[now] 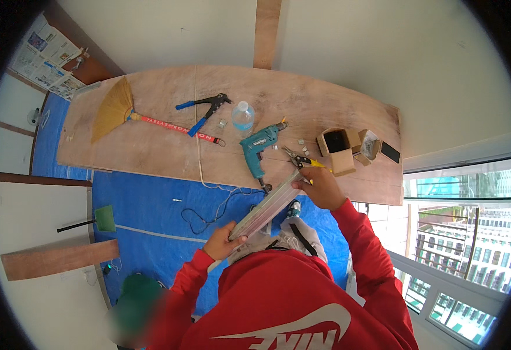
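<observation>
By the wooden tabletop (319, 105), I'm holding a long pale strip (267, 206).
Left hand (223, 241) is pinching its lower end, right hand (322, 188) its upper; looking light, stiff, maybe slick; ends seem best holds.

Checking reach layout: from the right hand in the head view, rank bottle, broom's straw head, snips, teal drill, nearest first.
From the right hand:
1. Snips, on the wooden table just past the hand.
2. Teal drill, left of the snips.
3. Bottle, beyond the drill, slightly left.
4. Broom's straw head, near the table's left end.
</observation>
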The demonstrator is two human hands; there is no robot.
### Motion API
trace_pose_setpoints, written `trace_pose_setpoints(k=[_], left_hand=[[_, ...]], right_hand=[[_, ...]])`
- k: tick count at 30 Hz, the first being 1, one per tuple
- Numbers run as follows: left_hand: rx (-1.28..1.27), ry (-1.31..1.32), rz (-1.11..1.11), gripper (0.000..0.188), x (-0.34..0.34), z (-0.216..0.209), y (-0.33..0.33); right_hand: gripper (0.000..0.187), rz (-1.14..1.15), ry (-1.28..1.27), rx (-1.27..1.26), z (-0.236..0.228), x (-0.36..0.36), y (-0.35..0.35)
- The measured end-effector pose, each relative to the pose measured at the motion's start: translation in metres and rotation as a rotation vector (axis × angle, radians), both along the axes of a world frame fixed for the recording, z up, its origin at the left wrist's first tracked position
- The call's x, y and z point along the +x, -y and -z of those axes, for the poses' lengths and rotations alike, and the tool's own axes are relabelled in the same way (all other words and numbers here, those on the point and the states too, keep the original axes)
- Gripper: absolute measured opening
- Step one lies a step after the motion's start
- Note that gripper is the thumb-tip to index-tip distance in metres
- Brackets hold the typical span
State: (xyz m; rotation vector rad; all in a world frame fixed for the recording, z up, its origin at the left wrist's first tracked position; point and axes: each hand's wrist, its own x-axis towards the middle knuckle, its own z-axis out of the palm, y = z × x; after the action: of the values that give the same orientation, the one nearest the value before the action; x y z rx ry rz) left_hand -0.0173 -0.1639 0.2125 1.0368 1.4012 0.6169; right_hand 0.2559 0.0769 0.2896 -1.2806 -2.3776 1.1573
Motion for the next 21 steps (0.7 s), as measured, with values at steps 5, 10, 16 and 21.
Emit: trace_pose_setpoints(k=[5,10,16,21], left_hand=[[0.002,-0.07,-0.12,0.04,0.017,-0.013,0.008],[0.087,-0.204,-0.14,0.046,0.041,-0.01,0.013],[0.021,-0.286,-0.132,0.052,0.043,-0.001,0.02],[-0.048,0.135,-0.08,0.05,0.022,-0.006,0.008]], right_hand=[[0.018,0.065,0.034,0.307,0.007,-0.015,0.016],[0.018,0.199,0.18,0.57,0.038,-0.033,0.045],[0.02,0.163,0.276,0.626,0.049,-0.047,0.057],[0.034,-0.057,-0.061,-0.167,0.027,0.013,-0.009]])
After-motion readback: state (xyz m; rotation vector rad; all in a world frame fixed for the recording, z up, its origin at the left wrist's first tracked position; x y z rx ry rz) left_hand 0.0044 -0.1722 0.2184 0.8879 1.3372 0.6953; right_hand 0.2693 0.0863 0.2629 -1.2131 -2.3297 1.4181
